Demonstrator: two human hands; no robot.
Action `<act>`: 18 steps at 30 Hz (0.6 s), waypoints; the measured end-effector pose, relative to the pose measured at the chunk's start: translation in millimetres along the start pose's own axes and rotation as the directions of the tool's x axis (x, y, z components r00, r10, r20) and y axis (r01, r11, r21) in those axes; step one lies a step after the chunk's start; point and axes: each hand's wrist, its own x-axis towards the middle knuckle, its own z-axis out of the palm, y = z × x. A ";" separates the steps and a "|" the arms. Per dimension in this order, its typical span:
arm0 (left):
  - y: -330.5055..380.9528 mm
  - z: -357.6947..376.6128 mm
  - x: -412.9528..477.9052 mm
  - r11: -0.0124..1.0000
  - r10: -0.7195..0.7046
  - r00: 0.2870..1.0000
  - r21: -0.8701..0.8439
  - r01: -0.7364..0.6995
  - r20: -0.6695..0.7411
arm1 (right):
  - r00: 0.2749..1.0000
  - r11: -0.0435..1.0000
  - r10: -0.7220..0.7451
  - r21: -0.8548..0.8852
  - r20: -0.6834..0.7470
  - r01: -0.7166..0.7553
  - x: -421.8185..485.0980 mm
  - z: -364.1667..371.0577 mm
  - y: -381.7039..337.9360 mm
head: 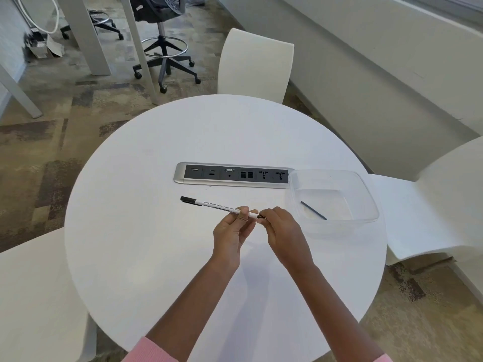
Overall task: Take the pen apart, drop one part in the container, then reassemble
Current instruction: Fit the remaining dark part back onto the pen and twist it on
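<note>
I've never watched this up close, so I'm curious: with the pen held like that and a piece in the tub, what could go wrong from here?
The right hand pinches a small dark piece at the end of the pen; it could slip and roll off the round table. The thin refill lies in the clear container, and fishing it out might nudge the light tub.
</note>
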 end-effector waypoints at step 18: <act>-2.6 -4.3 2.7 0.991 0.013 0.998 0.135 -0.021 0.058 | 0.774 0.643 0.388 0.455 0.499 -0.616 17.6 -11.8 3.7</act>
